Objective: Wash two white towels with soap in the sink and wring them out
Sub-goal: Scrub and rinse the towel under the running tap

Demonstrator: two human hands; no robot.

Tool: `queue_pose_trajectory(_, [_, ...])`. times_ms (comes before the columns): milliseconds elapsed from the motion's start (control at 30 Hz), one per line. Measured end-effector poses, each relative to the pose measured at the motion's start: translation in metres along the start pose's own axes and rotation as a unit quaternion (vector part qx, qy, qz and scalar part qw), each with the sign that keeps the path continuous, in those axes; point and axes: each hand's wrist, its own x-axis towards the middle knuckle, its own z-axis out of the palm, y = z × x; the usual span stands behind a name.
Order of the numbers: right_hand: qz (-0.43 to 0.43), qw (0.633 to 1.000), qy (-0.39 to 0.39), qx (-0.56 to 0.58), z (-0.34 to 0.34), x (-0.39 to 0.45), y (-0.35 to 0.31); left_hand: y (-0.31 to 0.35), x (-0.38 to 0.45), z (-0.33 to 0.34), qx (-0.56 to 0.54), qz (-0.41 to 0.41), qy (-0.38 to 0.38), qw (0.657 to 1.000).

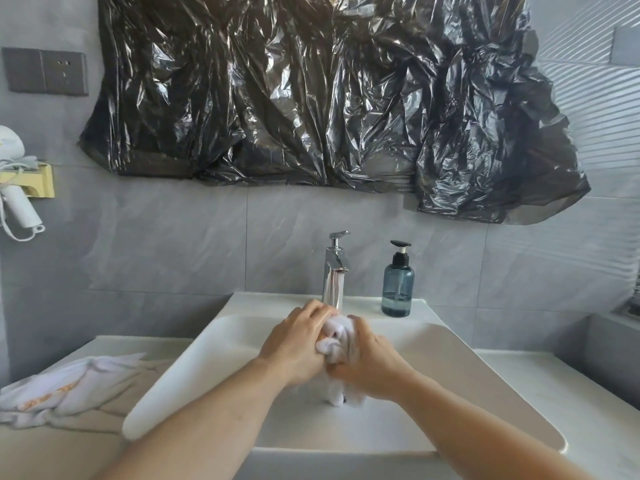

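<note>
Both my hands squeeze one bunched white towel (pixel 337 337) over the white sink (pixel 214 362), just in front of the chrome tap (pixel 335 271). My left hand (pixel 298 344) grips the towel from the left. From the right, my right hand (pixel 367 358) grips it too. A tail of the towel hangs below my hands into the basin. A second white towel (pixel 65 389) with orange lettering lies crumpled on the counter left of the sink. A blue soap pump bottle (pixel 397 285) stands on the sink's back ledge, right of the tap.
A black plastic sheet (pixel 329 98) covers the wall above the sink. A white hair dryer (pixel 15 199) hangs in a holder at the far left, below a grey wall socket (pixel 45 71). The pale counter (pixel 571 403) extends right of the sink.
</note>
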Motion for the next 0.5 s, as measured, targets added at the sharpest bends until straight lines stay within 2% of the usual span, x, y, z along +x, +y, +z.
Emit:
queue_pose_trajectory(67, [0.027,0.999,0.005,0.029,-0.003,-0.002,0.001,0.002,0.001,0.005,-0.025,0.012,0.008,1.0])
queue_pose_trajectory(133, [0.043,0.998,0.009,0.046,-0.005,-0.002,0.004,0.002,0.001,0.008,-0.067,-0.014,0.046,0.997])
queue_pose_trajectory(233, [0.077,0.986,0.035,0.147,-0.007,-0.001,0.007,0.003,0.006,0.011,-0.153,-0.151,0.103,0.971])
queue_pose_trajectory(300, [0.105,0.97,0.056,0.212,-0.007,0.002,0.002,0.013,0.015,0.0,-0.305,-0.258,0.062,0.915])
queue_pose_trajectory(367, [0.109,0.956,0.055,0.266,-0.012,0.004,-0.007,0.023,0.027,-0.007,-0.464,-0.272,-0.029,0.843])
queue_pose_trajectory(400, [0.116,0.951,0.051,0.282,-0.015,0.005,-0.015,0.028,0.032,-0.012,-0.495,-0.249,-0.068,0.83])
queue_pose_trajectory(433, [0.128,0.946,0.05,0.292,-0.019,0.007,-0.02,0.031,0.037,-0.016,-0.495,-0.233,-0.093,0.832])
queue_pose_trajectory(500, [0.153,0.947,0.057,0.276,-0.024,0.016,-0.024,0.027,0.048,-0.013,-0.508,-0.223,-0.103,0.825])
